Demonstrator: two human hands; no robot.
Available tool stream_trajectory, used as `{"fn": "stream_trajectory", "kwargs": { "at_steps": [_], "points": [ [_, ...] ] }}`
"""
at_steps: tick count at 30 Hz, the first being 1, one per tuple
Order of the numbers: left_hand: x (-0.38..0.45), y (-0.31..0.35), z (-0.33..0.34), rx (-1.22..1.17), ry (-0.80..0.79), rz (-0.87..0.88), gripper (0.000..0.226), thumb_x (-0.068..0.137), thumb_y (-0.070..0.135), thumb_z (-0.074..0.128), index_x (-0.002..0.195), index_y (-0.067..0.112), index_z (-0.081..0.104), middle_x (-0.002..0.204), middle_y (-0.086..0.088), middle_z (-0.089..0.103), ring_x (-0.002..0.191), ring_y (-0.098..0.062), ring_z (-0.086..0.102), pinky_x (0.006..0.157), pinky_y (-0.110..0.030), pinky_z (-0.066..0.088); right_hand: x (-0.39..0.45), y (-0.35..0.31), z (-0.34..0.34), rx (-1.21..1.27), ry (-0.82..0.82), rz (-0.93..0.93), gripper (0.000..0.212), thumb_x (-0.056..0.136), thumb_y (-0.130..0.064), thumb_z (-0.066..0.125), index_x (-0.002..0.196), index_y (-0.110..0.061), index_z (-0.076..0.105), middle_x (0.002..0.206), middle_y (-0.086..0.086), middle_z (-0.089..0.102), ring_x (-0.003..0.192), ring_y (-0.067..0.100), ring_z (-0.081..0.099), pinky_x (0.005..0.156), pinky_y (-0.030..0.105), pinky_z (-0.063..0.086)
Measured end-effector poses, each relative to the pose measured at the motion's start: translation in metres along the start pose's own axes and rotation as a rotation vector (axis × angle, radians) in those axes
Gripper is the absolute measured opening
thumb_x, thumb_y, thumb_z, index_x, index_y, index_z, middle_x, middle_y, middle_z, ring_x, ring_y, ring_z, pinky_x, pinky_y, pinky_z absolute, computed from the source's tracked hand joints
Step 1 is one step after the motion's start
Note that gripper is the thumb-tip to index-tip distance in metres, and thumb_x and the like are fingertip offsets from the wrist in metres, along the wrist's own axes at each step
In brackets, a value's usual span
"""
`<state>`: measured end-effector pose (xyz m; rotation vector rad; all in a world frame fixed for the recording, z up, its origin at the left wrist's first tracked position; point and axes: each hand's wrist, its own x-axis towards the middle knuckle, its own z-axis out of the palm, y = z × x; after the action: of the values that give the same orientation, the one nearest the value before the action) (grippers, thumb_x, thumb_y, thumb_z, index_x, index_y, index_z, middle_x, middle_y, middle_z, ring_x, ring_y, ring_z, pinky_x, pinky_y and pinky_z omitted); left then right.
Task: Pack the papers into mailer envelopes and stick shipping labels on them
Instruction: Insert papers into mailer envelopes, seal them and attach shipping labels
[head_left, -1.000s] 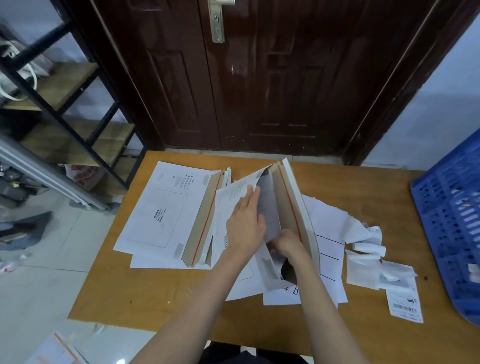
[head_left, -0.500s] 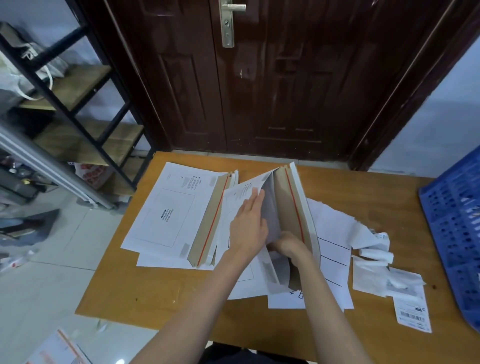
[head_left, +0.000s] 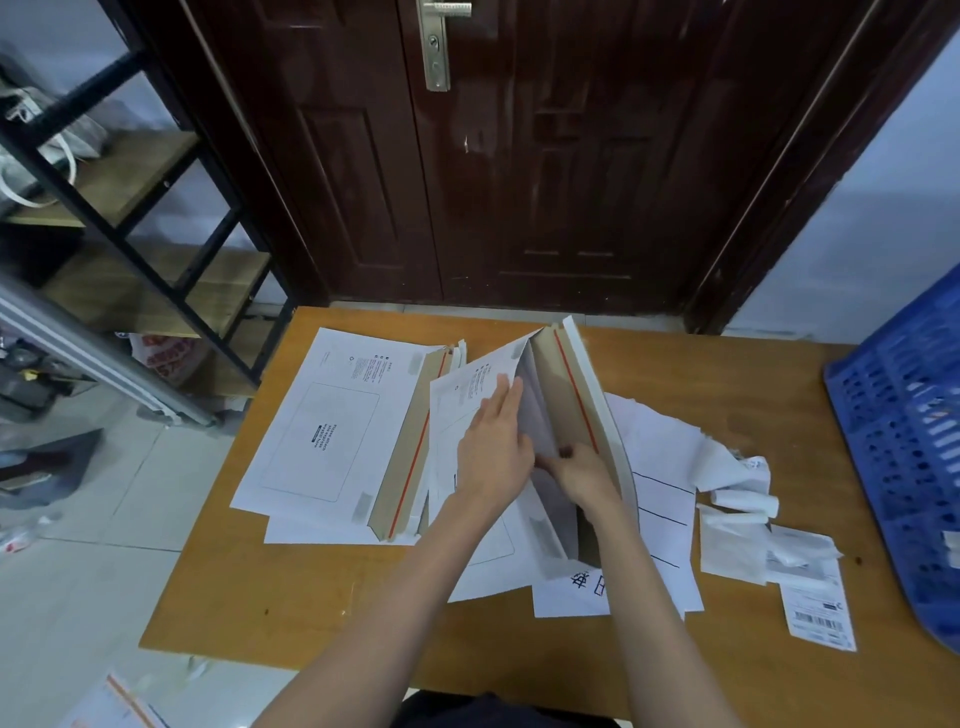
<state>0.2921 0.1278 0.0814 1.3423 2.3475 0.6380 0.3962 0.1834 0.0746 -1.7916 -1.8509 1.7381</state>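
Observation:
A white cardboard mailer envelope (head_left: 576, 395) with a brown inside and a red tear strip stands open on the wooden table (head_left: 322, 603). My left hand (head_left: 493, 447) lies flat with straight fingers against the envelope's front panel, holding the mouth apart. My right hand (head_left: 582, 473) reaches into the opening and grips a sheet of paper (head_left: 535, 415) that sits partly inside. A second mailer envelope (head_left: 337, 431) lies flat to the left, flap open. Loose papers (head_left: 660, 514) lie under and right of the open envelope. A shipping label (head_left: 818, 613) lies at the right.
Crumpled label backings and paper strips (head_left: 743, 525) lie right of the papers. A blue plastic crate (head_left: 914, 452) stands at the table's right edge. A dark wooden door (head_left: 519, 156) is behind the table, and a metal shelf rack (head_left: 119, 208) stands at the left.
The camera has tilted up a little. Both hands stay at the envelope's mouth, my right hand a bit deeper in with the paper.

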Motion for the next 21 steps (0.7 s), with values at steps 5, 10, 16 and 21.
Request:
{"fn": "stream_trajectory", "kwargs": {
  "at_steps": [5, 10, 16, 21],
  "points": [
    [0.01, 0.001, -0.001, -0.005, -0.009, -0.042, 0.066, 0.094, 0.015, 0.048, 0.152, 0.024, 0.019, 0.16, 0.004, 0.013, 0.139, -0.023, 0.034, 0.097, -0.038, 0.049, 0.005, -0.002, -0.023, 0.085, 0.44, -0.189, 0.02, 0.087, -0.018, 0.063, 0.105, -0.009, 0.066, 0.1, 0.004, 0.068, 0.093, 0.019, 0.061, 0.077, 0.021, 0.039],
    [0.029, -0.004, -0.009, -0.035, 0.03, -0.087, 0.063, 0.093, 0.012, 0.049, 0.151, 0.021, 0.025, 0.159, 0.002, 0.019, 0.134, -0.028, 0.036, 0.096, -0.038, 0.046, 0.002, -0.005, -0.055, 0.46, 0.469, -0.282, 0.006, 0.083, -0.021, 0.07, 0.089, -0.023, 0.067, 0.095, -0.002, 0.07, 0.095, 0.017, 0.065, 0.089, 0.036, 0.051],
    [0.052, 0.009, -0.01, -0.009, 0.018, -0.193, 0.059, 0.093, 0.013, 0.046, 0.148, 0.017, 0.025, 0.156, -0.002, 0.015, 0.128, -0.033, 0.035, 0.079, -0.037, 0.045, -0.002, 0.022, -0.065, 0.451, 0.148, -0.087, 0.097, 0.063, -0.054, 0.08, 0.142, -0.032, 0.029, 0.132, -0.008, 0.043, 0.121, 0.015, 0.046, 0.1, 0.034, 0.039],
    [0.059, 0.024, 0.001, -0.003, -0.028, -0.227, 0.061, 0.095, 0.016, 0.049, 0.149, 0.013, 0.021, 0.158, -0.009, 0.008, 0.128, -0.037, 0.035, 0.088, -0.038, 0.045, -0.008, 0.065, -0.047, 0.458, -0.347, -0.072, 0.077, 0.068, -0.036, 0.083, 0.135, -0.027, 0.044, 0.127, -0.008, 0.061, 0.117, 0.013, 0.058, 0.103, 0.038, 0.045]
  ]
}}
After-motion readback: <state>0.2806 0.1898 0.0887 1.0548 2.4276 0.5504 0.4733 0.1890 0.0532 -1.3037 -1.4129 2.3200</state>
